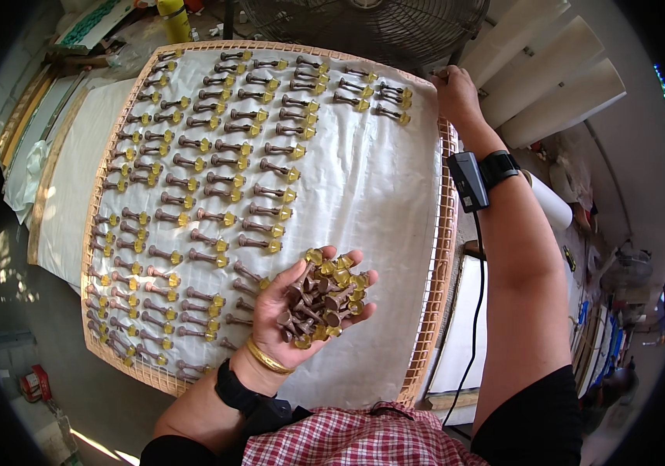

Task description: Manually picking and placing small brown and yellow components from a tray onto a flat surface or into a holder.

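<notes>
My left hand [274, 311] is palm up and cupped under a heap of small brown flared-stem pieces with yellow faceted tops [323, 299]. It hovers over the near middle of a pale sheet [363, 194] spread on a wide lattice-edged tray [443, 225]. Similar brown and yellow pieces [228, 180] lie on their sides in columns across the sheet's left and middle, with a few at the far right. My right hand [458, 93] reaches to the tray's far right corner, its fingers bent together by the edge; whatever they grip is too small to make out.
A large black fan [348, 31] stands beyond the far edge, with a yellow bottle [175, 19] to its left. Large white rolls [558, 74] lean at the far right. A black cable [477, 311] hangs from a device [468, 182] on my right wrist.
</notes>
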Action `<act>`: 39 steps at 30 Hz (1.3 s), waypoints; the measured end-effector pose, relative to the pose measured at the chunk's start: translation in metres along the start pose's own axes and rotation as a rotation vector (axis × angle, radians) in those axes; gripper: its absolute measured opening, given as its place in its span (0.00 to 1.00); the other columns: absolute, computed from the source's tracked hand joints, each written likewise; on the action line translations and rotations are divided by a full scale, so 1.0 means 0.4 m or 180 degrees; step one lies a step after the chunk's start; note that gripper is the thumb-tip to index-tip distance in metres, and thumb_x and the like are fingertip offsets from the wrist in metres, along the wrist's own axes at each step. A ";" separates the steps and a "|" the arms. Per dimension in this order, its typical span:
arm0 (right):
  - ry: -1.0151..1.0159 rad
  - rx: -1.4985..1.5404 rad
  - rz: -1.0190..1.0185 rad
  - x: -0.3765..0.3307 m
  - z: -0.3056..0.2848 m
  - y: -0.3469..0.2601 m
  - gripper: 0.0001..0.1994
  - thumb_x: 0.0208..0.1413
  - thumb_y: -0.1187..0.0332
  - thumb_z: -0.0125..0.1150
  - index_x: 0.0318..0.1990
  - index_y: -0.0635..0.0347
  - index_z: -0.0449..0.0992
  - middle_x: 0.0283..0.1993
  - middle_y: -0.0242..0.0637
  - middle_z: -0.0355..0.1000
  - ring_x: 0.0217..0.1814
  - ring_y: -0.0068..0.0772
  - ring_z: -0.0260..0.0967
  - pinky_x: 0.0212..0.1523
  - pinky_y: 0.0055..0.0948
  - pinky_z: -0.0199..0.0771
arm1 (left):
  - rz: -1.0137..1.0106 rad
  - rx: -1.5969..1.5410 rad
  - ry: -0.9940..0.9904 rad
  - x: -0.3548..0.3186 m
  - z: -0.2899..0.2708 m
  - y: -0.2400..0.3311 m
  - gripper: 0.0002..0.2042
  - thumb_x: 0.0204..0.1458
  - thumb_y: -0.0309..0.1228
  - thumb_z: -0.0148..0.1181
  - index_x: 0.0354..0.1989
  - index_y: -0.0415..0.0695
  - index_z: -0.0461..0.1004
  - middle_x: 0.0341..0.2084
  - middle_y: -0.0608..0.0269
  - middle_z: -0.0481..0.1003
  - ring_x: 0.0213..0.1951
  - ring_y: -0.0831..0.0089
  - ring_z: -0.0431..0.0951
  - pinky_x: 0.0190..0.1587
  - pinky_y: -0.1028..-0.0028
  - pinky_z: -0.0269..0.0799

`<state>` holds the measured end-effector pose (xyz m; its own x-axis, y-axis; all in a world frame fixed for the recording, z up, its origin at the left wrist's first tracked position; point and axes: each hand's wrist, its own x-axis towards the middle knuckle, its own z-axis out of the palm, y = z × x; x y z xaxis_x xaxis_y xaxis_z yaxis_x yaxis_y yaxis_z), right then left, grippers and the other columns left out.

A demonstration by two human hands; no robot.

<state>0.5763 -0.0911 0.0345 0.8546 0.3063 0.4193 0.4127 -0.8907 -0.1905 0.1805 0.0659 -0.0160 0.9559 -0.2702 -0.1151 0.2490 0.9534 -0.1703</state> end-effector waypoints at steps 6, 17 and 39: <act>-0.0567 0.0479 -0.1214 -0.099 -0.059 -0.169 0.08 0.62 0.66 0.58 0.42 0.61 0.74 0.51 0.43 0.69 0.52 0.53 0.71 0.51 0.43 0.72 | 0.0071 0.0076 0.0036 -0.009 0.000 0.009 0.18 0.63 0.40 0.55 0.57 0.47 0.71 0.62 0.51 0.66 0.65 0.47 0.65 0.66 0.43 0.64; -0.0982 0.0274 -0.1462 -0.134 -0.065 -0.176 0.20 0.62 0.58 0.59 0.60 0.50 0.71 0.56 0.42 0.69 0.59 0.50 0.68 0.57 0.43 0.70 | 0.0036 0.0050 0.0043 -0.005 0.003 0.007 0.17 0.63 0.40 0.55 0.56 0.46 0.72 0.61 0.52 0.67 0.65 0.48 0.66 0.65 0.43 0.65; -0.0653 0.0068 -0.0949 -0.121 -0.027 -0.209 0.17 0.56 0.64 0.61 0.53 0.49 0.70 0.48 0.42 0.71 0.52 0.48 0.73 0.49 0.43 0.74 | 0.0049 0.0131 -0.0003 -0.008 0.001 0.006 0.18 0.63 0.40 0.55 0.57 0.46 0.72 0.61 0.52 0.68 0.64 0.49 0.67 0.65 0.43 0.65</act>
<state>0.4968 -0.0351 0.0397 0.7403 0.6144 0.2729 0.6579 -0.7456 -0.1061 0.1781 0.0692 -0.0157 0.9598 -0.2553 -0.1164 0.2404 0.9622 -0.1281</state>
